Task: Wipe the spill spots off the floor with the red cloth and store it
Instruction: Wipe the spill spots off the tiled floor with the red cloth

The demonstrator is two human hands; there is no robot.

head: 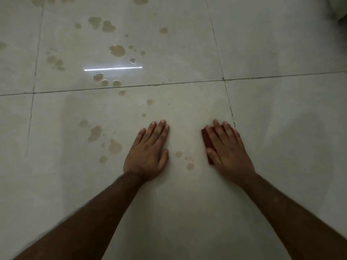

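Note:
A folded red cloth [207,141] lies flat on the pale tiled floor [187,203], mostly hidden under my right hand [228,151], which presses on it with straight fingers. My left hand [148,151] rests flat on the bare floor to the left, fingers straight. Several brownish spill spots [117,50] dot the floor ahead and to the left. Two small spill spots [190,166] sit between my hands, and larger spill spots [114,146] lie left of my left hand.
Dark grout lines [131,86] cross the tiles. A bright strip of reflected light [112,68] shines on the floor among the far spots. A pale object edge [342,14] shows at the top right corner.

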